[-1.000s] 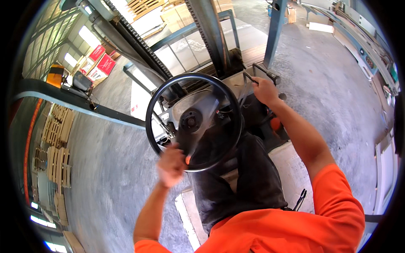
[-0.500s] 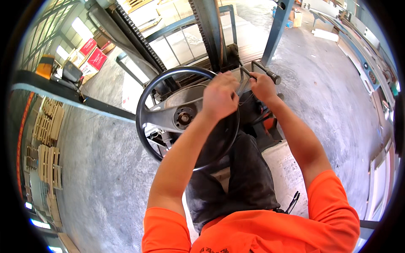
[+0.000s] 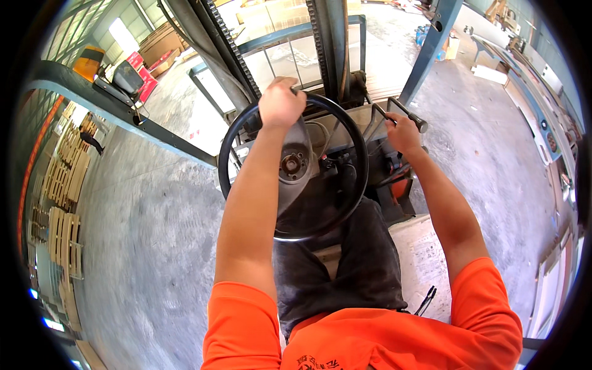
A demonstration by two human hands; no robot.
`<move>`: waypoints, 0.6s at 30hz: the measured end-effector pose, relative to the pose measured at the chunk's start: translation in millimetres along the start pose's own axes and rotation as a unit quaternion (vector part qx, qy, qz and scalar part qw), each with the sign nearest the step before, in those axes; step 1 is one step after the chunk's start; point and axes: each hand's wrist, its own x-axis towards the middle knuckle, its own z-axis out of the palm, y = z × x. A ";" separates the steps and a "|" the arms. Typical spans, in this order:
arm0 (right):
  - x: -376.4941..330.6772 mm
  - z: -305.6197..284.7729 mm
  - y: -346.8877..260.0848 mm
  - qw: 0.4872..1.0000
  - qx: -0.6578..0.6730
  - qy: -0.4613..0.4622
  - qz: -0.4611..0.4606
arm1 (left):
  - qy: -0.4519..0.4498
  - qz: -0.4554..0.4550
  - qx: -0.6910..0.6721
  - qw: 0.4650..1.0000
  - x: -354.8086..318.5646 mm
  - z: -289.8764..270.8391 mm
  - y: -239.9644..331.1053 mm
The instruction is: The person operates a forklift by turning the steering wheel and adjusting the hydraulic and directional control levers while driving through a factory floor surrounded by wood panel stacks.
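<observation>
Nearest the camera, the person's orange shirt point(image 3: 370, 333) fills the lower edge, with dark trousers point(image 3: 345, 271) over the lap just beyond it. Both bare forearms run up from the shoulders toward the controls.

The steering wheel point(image 3: 354, 185) sits in front of the lap, a thin black ring, tilted toward the person, with a grey hub and a small dark centre bolt. The left hand point(image 3: 280, 102) is closed in a fist on the top of the rim, the forearm lying across the wheel's left half.

To the right of the wheel, the right hand point(image 3: 402, 132) curls around the control levers point(image 3: 407, 114), slim dark rods with black knobs; it seems to grip one of them, though the fingers hide exactly which.

Past the wheel rises the forklift mast point(image 3: 327, 43), with grey steel rails and a lifting chain point(image 3: 225, 43) running up on the left. A grey-blue overhead-guard bar point(image 3: 111, 111) slants across the left side.

Below and around lies a grey concrete floor point(image 3: 142, 234). Stacked wooden pallets point(image 3: 58, 203) stand far to the left, and cardboard boxes point(image 3: 160, 46) sit in the far upper left.
</observation>
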 end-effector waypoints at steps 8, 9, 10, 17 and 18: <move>22.8 60.4 -25.4 0.999 -0.014 -0.007 0.050 | 0.069 -0.044 0.014 0.997 -5.6 -43.5 -128.3; 25.9 69.2 -26.8 0.999 -0.021 -0.005 0.050 | 0.079 -0.043 0.015 0.996 -11.3 -48.3 -142.3; 36.0 74.2 -34.0 0.999 -0.025 -0.002 0.045 | 0.094 -0.039 0.016 0.995 -8.6 -56.3 -155.7; 75.3 128.1 -73.8 0.998 -0.028 -0.015 0.055 | 0.089 -0.047 0.026 0.995 -71.4 -111.0 -232.2; 79.2 133.1 -79.0 0.998 -0.030 -0.020 0.059 | 0.094 -0.038 0.032 0.994 -86.7 -115.9 -233.5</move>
